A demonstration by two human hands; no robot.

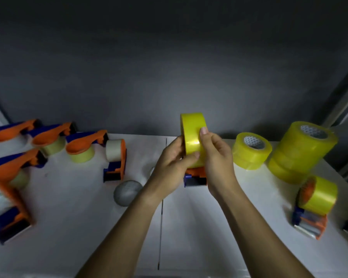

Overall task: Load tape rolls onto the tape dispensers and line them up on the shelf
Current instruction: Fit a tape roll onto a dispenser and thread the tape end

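Note:
A yellow tape roll (191,133) stands on edge on an orange and blue dispenser (195,178) at the middle of the white shelf (189,227). My left hand (172,163) grips the roll from the left, thumb across its face. My right hand (215,159) grips it from the right, fingers over its rim. Most of the dispenser is hidden behind my hands.
Several loaded orange and blue dispensers (48,137) lie at the left, one with white tape (116,157) near the middle. Loose yellow rolls (251,150) and a taller stack (301,149) stand at the right. Another loaded dispenser (313,207) sits at the front right. A grey ball (127,192) lies by my left wrist.

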